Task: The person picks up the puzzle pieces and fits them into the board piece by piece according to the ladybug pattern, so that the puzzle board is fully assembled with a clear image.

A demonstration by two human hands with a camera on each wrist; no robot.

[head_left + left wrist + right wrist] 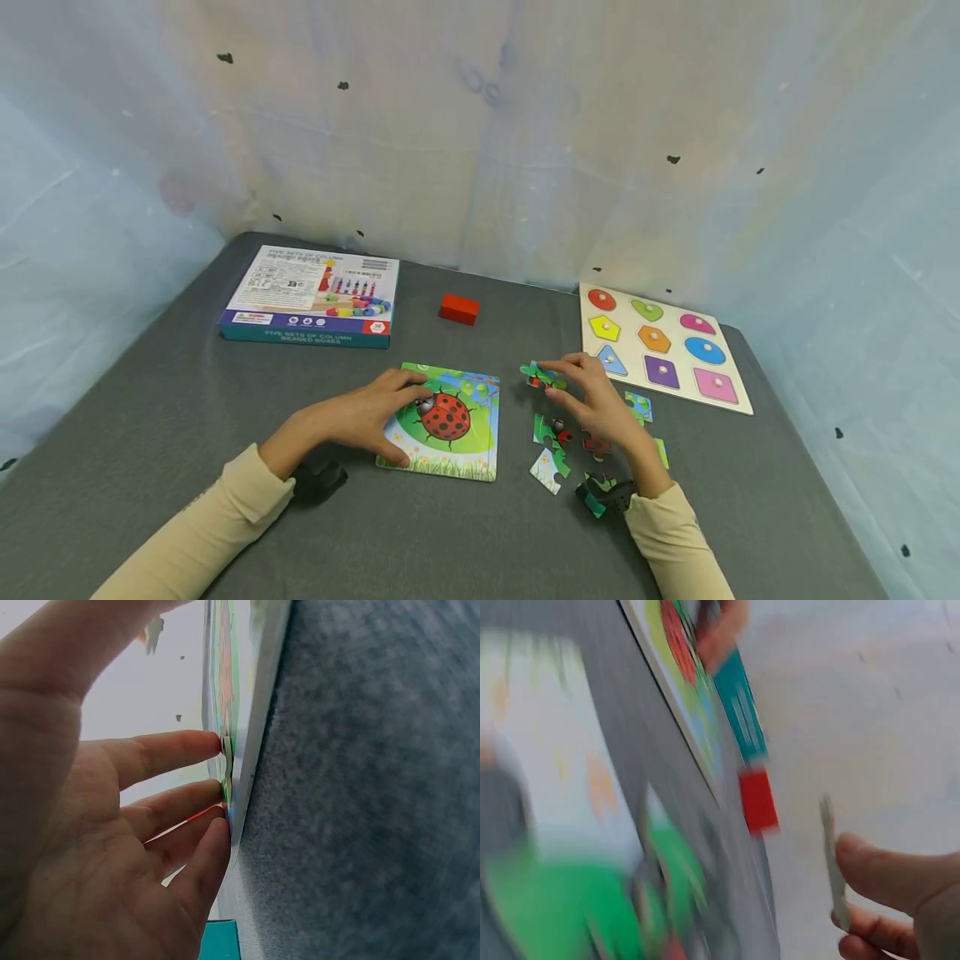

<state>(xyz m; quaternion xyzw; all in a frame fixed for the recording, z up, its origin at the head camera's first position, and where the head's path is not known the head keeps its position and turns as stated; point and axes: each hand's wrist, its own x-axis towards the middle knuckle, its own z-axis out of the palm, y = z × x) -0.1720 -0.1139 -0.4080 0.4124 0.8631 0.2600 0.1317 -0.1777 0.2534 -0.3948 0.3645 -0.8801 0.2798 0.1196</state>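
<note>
Two hands work: the left hand (360,418) is spread on the ladybug board (476,437), the right hand (594,395) pinches a piece (535,372) beside it, near loose pieces (544,469) on the table (450,550). Fitting seems the step; next, the piece likely wants aligning.

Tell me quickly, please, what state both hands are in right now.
Left hand: open, touching the ladybug puzzle.
Right hand: closed, pinching a puzzle piece.
</note>
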